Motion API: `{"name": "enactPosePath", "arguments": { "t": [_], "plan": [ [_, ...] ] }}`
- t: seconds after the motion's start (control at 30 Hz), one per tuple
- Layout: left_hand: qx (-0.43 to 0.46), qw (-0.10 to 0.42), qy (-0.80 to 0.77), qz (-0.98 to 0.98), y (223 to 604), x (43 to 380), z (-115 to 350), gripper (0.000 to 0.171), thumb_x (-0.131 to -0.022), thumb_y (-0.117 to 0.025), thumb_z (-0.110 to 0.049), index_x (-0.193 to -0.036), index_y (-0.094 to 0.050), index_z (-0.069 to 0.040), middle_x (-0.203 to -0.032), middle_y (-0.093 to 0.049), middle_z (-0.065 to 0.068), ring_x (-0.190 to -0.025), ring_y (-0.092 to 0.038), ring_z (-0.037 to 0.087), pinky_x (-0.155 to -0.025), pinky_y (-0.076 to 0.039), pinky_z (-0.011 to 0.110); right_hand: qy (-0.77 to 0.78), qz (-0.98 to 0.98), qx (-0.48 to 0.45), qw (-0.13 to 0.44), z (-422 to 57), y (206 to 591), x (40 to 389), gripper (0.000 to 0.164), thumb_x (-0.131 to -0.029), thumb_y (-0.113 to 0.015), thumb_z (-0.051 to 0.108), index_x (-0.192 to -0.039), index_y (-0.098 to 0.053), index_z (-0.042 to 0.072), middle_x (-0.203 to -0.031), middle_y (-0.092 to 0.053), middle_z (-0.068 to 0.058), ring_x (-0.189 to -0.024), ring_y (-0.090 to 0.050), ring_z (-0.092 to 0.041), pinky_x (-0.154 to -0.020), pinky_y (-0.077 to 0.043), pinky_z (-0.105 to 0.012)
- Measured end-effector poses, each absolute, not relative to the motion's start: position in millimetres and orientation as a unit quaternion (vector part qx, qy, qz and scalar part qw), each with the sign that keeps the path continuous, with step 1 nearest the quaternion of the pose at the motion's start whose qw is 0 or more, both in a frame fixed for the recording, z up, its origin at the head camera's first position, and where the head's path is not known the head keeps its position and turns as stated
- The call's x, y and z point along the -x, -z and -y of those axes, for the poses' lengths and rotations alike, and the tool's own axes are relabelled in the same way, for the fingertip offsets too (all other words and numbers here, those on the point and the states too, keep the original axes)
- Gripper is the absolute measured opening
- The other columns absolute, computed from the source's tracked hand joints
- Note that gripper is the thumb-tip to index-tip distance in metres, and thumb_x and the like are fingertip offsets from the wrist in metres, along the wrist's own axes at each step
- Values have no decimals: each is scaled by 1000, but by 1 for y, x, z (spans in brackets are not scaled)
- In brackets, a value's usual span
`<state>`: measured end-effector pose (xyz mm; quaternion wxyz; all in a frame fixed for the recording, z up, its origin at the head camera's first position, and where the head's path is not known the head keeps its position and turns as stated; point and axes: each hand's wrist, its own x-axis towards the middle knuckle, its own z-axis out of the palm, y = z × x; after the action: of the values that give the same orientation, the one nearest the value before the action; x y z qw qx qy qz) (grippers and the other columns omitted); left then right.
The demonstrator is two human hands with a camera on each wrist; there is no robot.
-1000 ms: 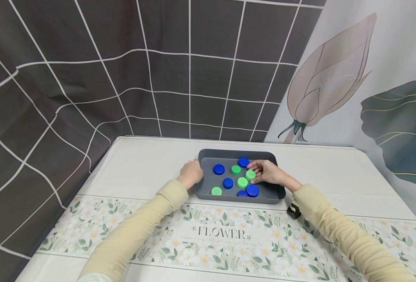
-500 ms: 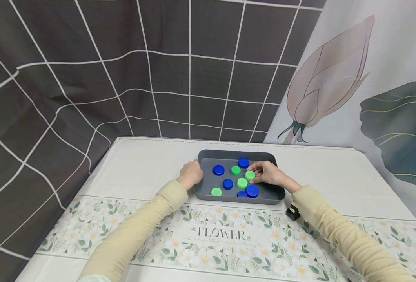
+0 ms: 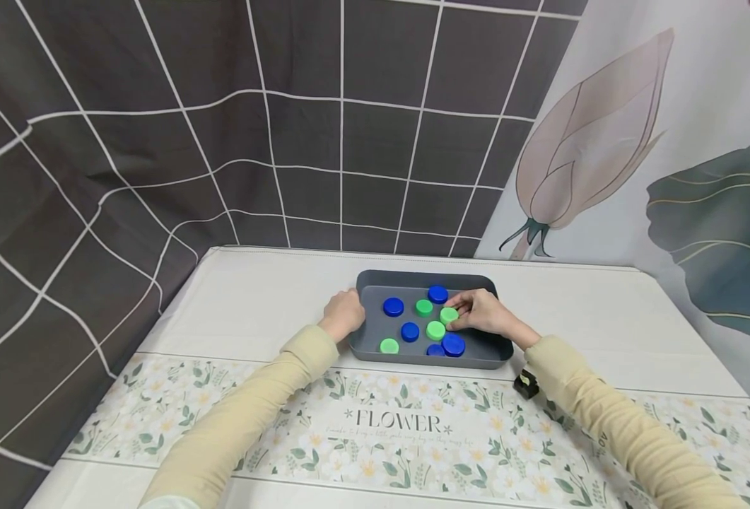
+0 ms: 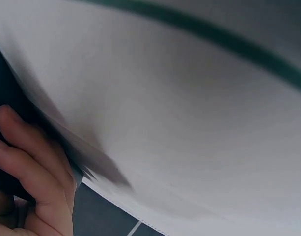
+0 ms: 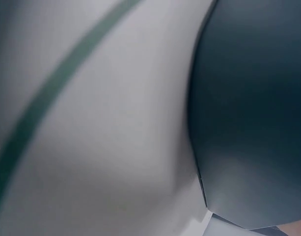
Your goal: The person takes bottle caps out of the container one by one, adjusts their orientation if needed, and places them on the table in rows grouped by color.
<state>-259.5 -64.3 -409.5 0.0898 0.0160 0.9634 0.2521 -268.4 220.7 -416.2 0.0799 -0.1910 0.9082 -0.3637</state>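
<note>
"Holding the gray tray (image 3: 406, 359) by its left wall, your left hand (image 3: 344, 312) has its fingers curled at the edge, right?"

"Yes, and your left wrist view shows those fingers bent against the dark wall. Your right hand (image 3: 481, 311) is nearly closed, thumb and fingertips pinching a light green cap (image 3: 449, 316)."

"Where do you have that cap?"

"Right of the tray's middle, just beside a second light green cap (image 3: 435, 330). You can't tell whether it is lifted off the bottom."

"What else lies around your fingers?"

"Behind them you have a blue cap (image 3: 438, 294); nearer you, a large blue cap (image 3: 454, 345), with another blue cap partly hidden by the front wall. Toward your left hand lie two more blue caps, a darker green cap (image 3: 423, 307) and a third light green cap (image 3: 389, 346)."

"And outside the tray?"

"On the table (image 3: 273, 297), a small black object (image 3: 526, 383) is beside your right sleeve (image 3: 555, 364)."
</note>
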Motion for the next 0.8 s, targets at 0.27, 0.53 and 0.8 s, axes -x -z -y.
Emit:
{"name": "enactPosePath", "arguments": {
  "t": [0.27, 0.53, 0.8],
  "plan": [
    [-15, 89, -251, -964, 410, 260, 65, 31, -94, -45, -5, -120, -54, 10, -81, -62, 15, -58, -57, 18, -46, -44, 21, 364, -912, 175, 70, -221, 415, 266, 36, -71, -84, 19, -102, -73, 5, -91, -73, -8, -75, -62, -12, -65, -51, -22],
    [-20, 86, -246, -965, 410, 260, 65, 32, -94, -45, -5, -120, -54, 10, -84, -64, 17, -61, -59, 19, -47, -45, 22, 370, -910, 173, 71, -221, 412, 262, 35, -73, -82, 20, -103, -73, 4, -91, -73, -10, -74, -62, -12, -63, -51, -21],
    [-20, 87, -241, -966, 410, 261, 64, 30, -94, -45, -6, -118, -55, 10, -83, -63, 16, -62, -58, 19, -48, -45, 22, 376, -908, 174, 61, -218, 405, 252, 34, -72, -82, 19, -101, -73, 2, -92, -73, -11, -73, -63, -10, -62, -52, -20]
  ]
}}
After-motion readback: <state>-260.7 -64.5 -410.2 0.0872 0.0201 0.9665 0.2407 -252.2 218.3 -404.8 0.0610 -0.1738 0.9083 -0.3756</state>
